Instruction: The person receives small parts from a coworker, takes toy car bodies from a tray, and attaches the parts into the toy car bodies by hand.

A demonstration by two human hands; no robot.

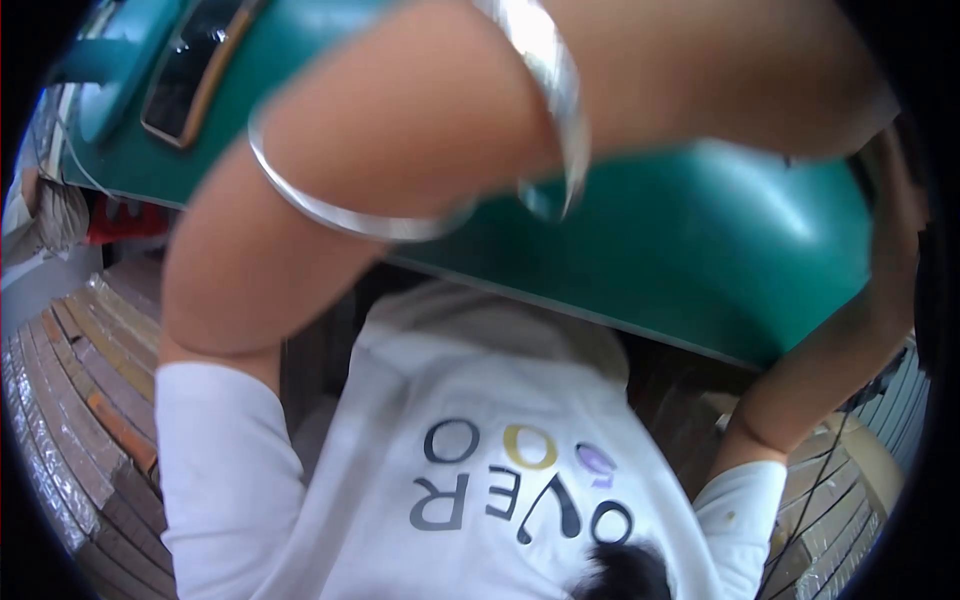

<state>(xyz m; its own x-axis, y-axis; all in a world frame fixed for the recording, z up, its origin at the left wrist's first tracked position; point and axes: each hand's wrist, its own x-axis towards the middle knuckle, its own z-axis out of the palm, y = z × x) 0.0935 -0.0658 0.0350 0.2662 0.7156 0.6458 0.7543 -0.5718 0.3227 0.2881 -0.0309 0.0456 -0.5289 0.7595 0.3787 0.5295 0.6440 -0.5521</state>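
Note:
Close to the camera, my left forearm rises from a white sleeve (225, 450) and bends across the upper part of the view. Two silver bangles (548, 75) ring it, one well apart from the other. Beyond them my left hand (730, 75) is a large blur at the upper right, its fingers not distinguishable. My right forearm (830, 375) goes up along the right rim. There my right hand (902, 185) shows only in part, dark and cut off. Whether either hand holds anything is hidden. Both arms are raised over a green tabletop (650, 255).
A phone in a brown-edged case (190, 75) lies at the table's far left, beside a teal object (125, 75). Stacked flat cardboard (75, 400) with clear plastic wrap stands at the left, more cardboard (830, 510) at the right. A dark cable (818, 480) hangs there.

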